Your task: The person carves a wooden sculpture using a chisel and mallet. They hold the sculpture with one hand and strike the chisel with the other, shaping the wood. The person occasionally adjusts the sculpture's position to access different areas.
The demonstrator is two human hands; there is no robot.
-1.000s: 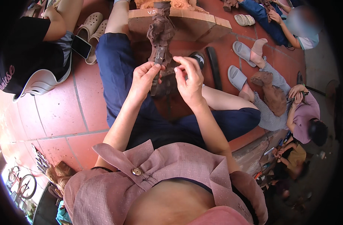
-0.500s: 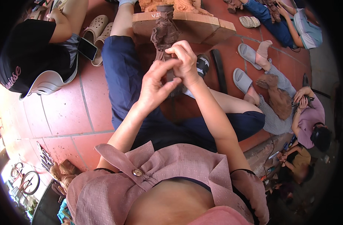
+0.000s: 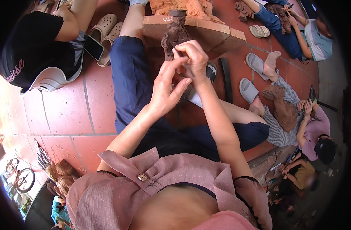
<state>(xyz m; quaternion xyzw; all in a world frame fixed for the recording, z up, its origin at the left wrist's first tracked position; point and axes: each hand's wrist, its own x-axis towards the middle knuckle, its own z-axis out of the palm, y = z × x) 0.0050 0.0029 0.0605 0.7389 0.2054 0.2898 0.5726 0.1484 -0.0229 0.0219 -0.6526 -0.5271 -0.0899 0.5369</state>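
Note:
A dark brown clay figure (image 3: pixel 174 33) with a flat round top stands upright between my legs, its lower part hidden behind my hands. Just on the near side of it, my two hands meet. My right hand (image 3: pixel 194 63) has its fingers curled in a pinch; whatever they hold, if anything, is too small or hidden to make out. My left hand (image 3: pixel 166 89) reaches up to the right one, thumb and forefinger spread, fingertips touching or nearly touching the right fingers. Nothing shows clearly between the left thumb and forefinger.
Beyond the figure is a curved block base (image 3: pixel 190 32) bearing an orange carving (image 3: pixel 187 9). A dark bar (image 3: pixel 225 78) lies at right. People sit on both sides; one on the right has a brown clay sculpture (image 3: pixel 283 113). A phone (image 3: pixel 93 48) is at left.
The whole view has shifted slightly. My left thumb and forefinger have moved a little against the right hand, which stays curled. The person at right has shifted their hands.

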